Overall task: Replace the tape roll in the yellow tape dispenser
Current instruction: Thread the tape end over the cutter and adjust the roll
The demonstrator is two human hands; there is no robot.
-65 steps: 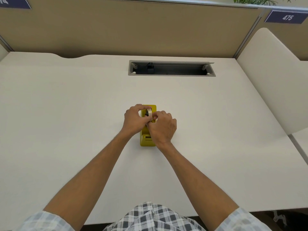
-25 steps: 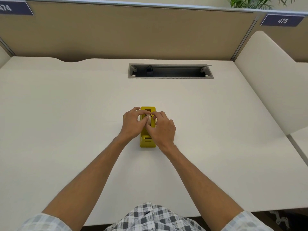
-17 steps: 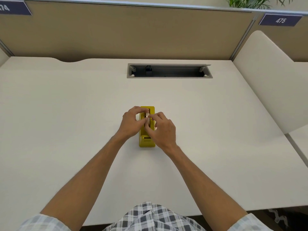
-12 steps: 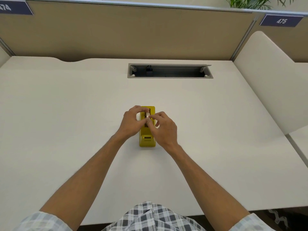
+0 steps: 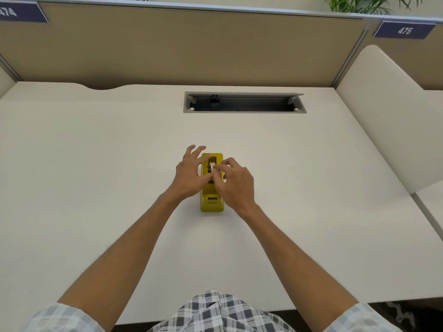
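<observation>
Tape roll (image 5: 212, 167) sits in the well of your yellow dispenser (image 5: 212, 204) mid-bench (image 5: 96, 164), whose long axis runs toward you, your right hand (image 5: 236, 185) pinching its pale top while your left hand (image 5: 190, 174) rests spread open alongside, holding nothing.

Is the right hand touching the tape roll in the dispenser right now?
Touching. The head view shows the right hand with its fingertips pinched on the tape roll seated in the yellow tape dispenser, no gap visible.
</observation>
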